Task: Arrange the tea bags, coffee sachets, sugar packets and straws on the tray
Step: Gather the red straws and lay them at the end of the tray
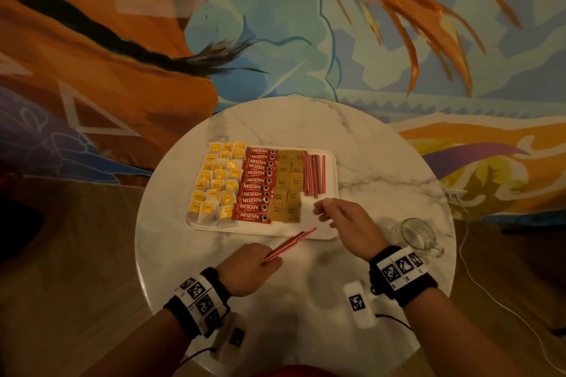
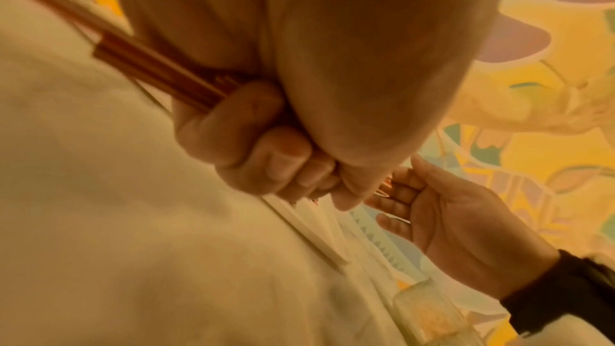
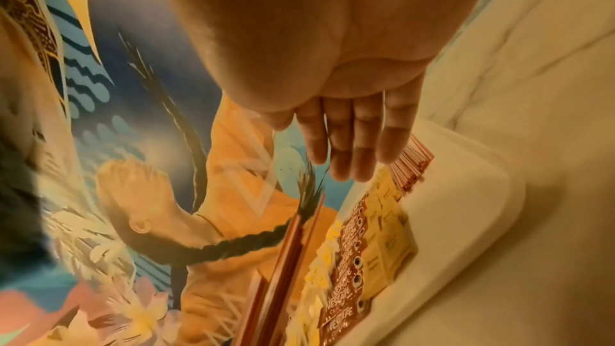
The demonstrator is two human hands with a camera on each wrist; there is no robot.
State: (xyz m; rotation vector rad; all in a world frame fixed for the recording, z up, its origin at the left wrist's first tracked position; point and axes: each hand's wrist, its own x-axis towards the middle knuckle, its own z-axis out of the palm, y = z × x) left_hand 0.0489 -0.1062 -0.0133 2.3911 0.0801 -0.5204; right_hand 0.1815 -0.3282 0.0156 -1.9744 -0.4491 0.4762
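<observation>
A white tray [image 1: 260, 229] on the round marble table holds yellow tea bags [image 1: 217, 184], red coffee sachets [image 1: 257, 184], brown sugar packets [image 1: 289, 184] and a row of red straws [image 1: 314, 174] at its right end. My left hand [image 1: 269, 260] grips a small bundle of red straws [image 1: 289, 243] in front of the tray, their tips pointing over its front edge. In the left wrist view the fingers [image 2: 259, 151] curl round the bundle [image 2: 159, 67]. My right hand [image 1: 321, 208] hovers empty over the tray's front right corner, fingers straight [image 3: 352, 146].
An empty glass jug [image 1: 415, 236] stands at the table's right edge, close to my right wrist. The marble table [image 1: 382, 162] is small, with its rim near the tray on all sides. A white cable [image 1: 490, 294] runs across the floor at right.
</observation>
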